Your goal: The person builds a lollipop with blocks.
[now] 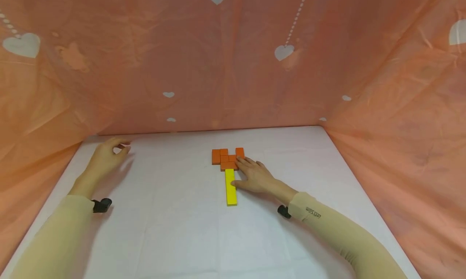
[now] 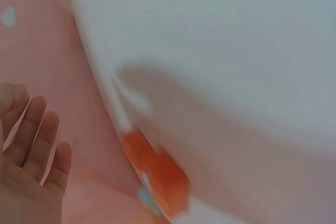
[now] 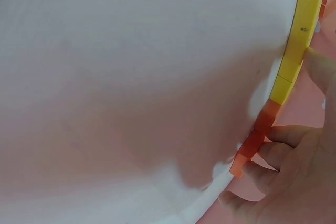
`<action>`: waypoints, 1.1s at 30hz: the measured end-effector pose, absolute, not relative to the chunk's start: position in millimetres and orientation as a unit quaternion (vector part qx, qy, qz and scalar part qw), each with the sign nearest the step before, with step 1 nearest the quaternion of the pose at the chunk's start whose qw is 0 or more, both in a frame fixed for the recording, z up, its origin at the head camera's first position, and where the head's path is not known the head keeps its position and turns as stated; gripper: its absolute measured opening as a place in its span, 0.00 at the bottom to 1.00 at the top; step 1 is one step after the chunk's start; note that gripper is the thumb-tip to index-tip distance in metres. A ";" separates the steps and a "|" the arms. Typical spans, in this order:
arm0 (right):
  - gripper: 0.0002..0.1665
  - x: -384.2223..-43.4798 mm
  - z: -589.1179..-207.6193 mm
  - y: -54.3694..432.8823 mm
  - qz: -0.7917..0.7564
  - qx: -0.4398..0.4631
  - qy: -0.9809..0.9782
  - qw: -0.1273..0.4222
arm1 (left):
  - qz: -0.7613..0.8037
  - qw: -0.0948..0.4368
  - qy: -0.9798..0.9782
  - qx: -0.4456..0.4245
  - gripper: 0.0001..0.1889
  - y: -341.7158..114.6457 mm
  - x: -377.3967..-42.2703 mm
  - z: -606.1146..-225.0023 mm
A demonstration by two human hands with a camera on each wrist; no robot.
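My right hand (image 1: 256, 177) rests by a flat figure of blocks in the head view. Its fingertips reach the orange blocks (image 1: 228, 165) on the right side, and the thumb touches the long yellow block (image 1: 230, 194). The yellow block runs from the orange cluster toward me. In the right wrist view the thumb lies along the yellow blocks (image 3: 294, 51), with the fingers beside the orange blocks (image 3: 257, 132). My left hand (image 1: 109, 153) hovers at the far left, holding nothing, fingers loosely bent. The left wrist view shows it (image 2: 34, 156) with a blurred orange shape (image 2: 160, 177) near the table edge.
A white cloth (image 1: 174, 230) covers the table. Orange sheeting with pale hearts (image 1: 284, 52) hangs behind and at both sides. Black straps (image 1: 102, 205) with small devices sit at the wrists, over beige sleeves (image 1: 342, 230).
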State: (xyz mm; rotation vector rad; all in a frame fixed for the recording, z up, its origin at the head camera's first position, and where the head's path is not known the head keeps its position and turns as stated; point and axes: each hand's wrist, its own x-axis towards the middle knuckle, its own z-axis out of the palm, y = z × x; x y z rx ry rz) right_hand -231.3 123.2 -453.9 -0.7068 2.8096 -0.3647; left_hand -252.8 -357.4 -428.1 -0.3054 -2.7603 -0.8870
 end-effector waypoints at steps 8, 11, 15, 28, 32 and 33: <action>0.50 -232.7 -456.5 125.3 -0.125 -0.244 0.956 0.107 | -0.279 0.052 -0.957 -0.056 0.24 -392.5 -241.2 -431.2; 0.50 -232.8 -457.0 125.5 -0.126 -0.244 0.956 0.106 | -0.288 0.050 -0.954 -0.059 0.23 -397.9 -238.5 -436.1; 0.50 -232.8 -457.6 125.1 -0.129 -0.243 0.956 0.106 | -0.290 0.040 -0.955 -0.053 0.23 -402.5 -237.0 -441.0; 0.50 -231.8 -454.2 123.7 -0.133 -0.242 0.955 0.110 | -0.253 0.050 -0.965 -0.045 0.19 -412.1 -240.6 -451.2; 0.50 -231.5 -454.3 123.9 -0.132 -0.241 0.955 0.112 | -0.252 0.051 -0.966 -0.041 0.20 -413.2 -240.2 -452.5; 0.50 -231.3 -454.1 123.9 -0.131 -0.241 0.955 0.113 | -0.251 0.051 -0.966 -0.039 0.20 -413.2 -240.4 -452.8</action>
